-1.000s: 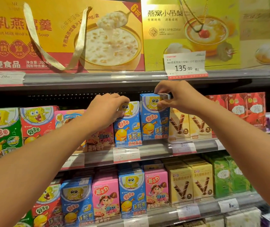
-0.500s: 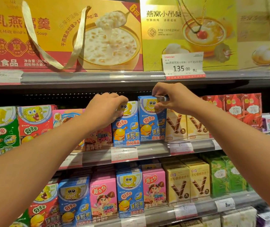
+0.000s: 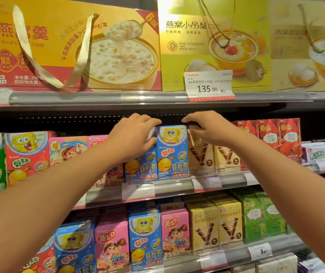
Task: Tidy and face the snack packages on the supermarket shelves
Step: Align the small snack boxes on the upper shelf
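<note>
Two blue cartoon-sponge snack boxes stand side by side on the middle shelf. The right blue box [image 3: 172, 154] is upright and faces front. My left hand [image 3: 134, 134] grips the top of the left blue box [image 3: 141, 168] with curled fingers and hides its upper half. My right hand [image 3: 207, 128] is at the right blue box's top right corner, its fingertips curled behind the corner and its thumb beside the edge. That hand also covers the top of a cream wafer-stick box [image 3: 201, 158].
Pink [image 3: 69, 148], red [image 3: 26, 154] and green boxes fill the shelf to the left, red cartons [image 3: 279, 134] the right. Large gift boxes [image 3: 98, 46] sit on the shelf above, behind a 135.00 price tag [image 3: 209, 85]. A lower shelf [image 3: 177, 261] holds more snack boxes.
My left hand slid right over the left blue box and now covers its top. My right thumb came off the right blue box's front face to its edge. The hands are closer together.
</note>
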Demonstrator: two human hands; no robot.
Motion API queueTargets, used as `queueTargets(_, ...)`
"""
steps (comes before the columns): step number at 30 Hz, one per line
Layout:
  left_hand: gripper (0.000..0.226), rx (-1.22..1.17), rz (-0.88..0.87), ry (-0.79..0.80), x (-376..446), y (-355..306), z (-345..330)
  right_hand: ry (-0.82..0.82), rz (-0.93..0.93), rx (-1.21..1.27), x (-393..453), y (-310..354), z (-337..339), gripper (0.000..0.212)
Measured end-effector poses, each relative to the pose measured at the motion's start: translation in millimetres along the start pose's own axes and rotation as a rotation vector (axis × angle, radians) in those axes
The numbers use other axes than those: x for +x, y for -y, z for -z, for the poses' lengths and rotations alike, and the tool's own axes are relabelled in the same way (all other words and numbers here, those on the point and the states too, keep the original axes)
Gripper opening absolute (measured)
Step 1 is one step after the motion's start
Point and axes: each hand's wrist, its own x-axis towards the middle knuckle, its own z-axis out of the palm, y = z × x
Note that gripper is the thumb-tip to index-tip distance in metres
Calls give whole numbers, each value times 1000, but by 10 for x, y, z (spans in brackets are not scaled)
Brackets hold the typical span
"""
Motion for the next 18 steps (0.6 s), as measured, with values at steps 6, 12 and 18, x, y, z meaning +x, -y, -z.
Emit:
queueTargets(6,61,43,-57,65,122,-163,-160,122,-110,-41,-140,-145,-30,42)
queueTargets(12,63,80,-51,88,146,-157,-223,65,-76,33,-184,-236,-35,39)
queueTargets(18,66,65,-28,100,151,-204,-238,61,-51,39,-164,-264,-56,38)
